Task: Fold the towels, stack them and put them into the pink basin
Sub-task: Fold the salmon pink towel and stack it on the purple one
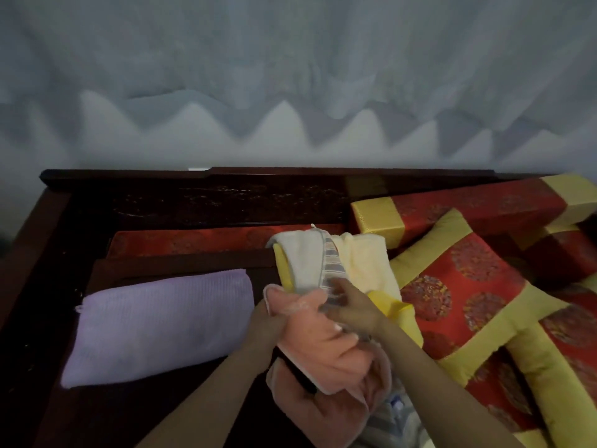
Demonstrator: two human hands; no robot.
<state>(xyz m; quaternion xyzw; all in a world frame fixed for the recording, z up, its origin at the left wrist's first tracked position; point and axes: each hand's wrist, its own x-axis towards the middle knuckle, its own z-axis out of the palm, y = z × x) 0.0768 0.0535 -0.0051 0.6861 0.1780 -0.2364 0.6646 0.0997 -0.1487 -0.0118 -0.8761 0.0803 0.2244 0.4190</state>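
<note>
Folding is in hand: nearest, the left hand (pixel 269 321) grips the upper left corner of the rumpled salmon-pink terry towel (pixel 323 360) and the right hand (pixel 350 310) pinches its upper edge just beside, so the next move, I judge, calls for pulling that edge taut and doubling the cloth flat. Left of the hands lies the folded lilac towel (pixel 161 324) on the dark wooden bench (pixel 64 247); beyond them sits a heap of cream and striped towels (pixel 307 263), and the pink basin is not in view.
</note>
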